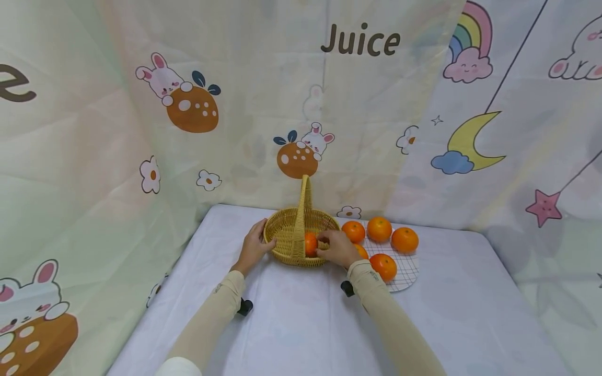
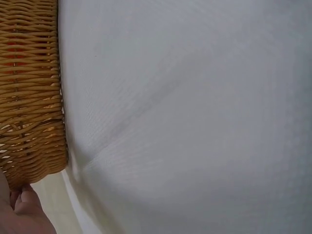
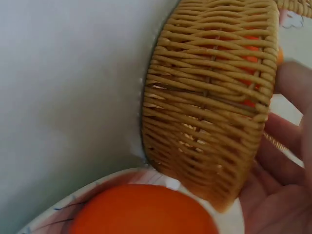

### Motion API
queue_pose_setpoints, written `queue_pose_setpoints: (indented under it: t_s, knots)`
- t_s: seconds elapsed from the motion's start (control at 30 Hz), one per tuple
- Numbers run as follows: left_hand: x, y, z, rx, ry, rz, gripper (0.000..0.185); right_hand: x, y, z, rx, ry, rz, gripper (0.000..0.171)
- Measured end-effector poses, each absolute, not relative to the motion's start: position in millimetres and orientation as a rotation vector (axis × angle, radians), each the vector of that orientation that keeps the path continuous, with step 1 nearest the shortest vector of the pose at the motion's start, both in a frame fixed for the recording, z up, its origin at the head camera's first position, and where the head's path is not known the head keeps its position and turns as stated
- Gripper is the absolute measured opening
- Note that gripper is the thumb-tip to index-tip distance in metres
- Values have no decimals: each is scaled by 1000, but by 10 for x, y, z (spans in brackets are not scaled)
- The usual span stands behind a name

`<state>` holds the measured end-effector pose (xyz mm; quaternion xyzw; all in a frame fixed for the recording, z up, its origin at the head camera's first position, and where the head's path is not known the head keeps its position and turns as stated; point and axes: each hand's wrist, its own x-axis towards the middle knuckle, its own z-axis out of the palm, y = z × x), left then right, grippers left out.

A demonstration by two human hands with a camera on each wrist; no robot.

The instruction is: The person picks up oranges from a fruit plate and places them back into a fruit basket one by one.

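Observation:
A woven wicker basket [image 1: 284, 253] with a tall arched handle stands on the white table. Its left side is gripped by my left hand [image 1: 254, 246], thumb over the rim and fingers along the outside; part of this hand [image 2: 27, 214] shows low in the left wrist view. Over the basket's right rim reaches my right hand [image 1: 339, 248], pinching an orange [image 1: 311, 244] inside, beside the handle. Through the weave in the right wrist view, bits of that orange [image 3: 251, 73] show near the thumb. The orange's underside is hidden by the basket wall.
Right of the basket lies a round white plate [image 1: 408, 274] with a grid pattern. Several oranges rest on it, one [image 1: 383, 267] near the front, another [image 1: 405, 240] at the right. A printed cloth backdrop [image 1: 254, 172] rises behind the white tabletop [image 1: 301, 324].

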<state>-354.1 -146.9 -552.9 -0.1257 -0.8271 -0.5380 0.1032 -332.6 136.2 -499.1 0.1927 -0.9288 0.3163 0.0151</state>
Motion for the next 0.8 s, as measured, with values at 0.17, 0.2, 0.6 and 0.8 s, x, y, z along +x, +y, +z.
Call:
queue_pose_setpoints:
  t_s: [0.17, 0.2, 0.6, 0.8]
  knots:
    - [-3555, -1466, -5525, -360, -2441, -1616, 77, -3371, 1311, -4970, 648, -2978, 878, 50]
    - [-3560, -1467, -5527, -357, -2446, -1616, 77, -3372, 1305, -4970, 639, -2982, 894, 53]
    - [-3541, -1459, -5498, -354, -2476, -1575, 78, -3283, 1464, -4961, 604, -2806, 1090, 53]
    - [-3548, -1470, -5526, -366, -2462, -1575, 78, -3209, 1695, -4930, 553, -2691, 1103, 46]
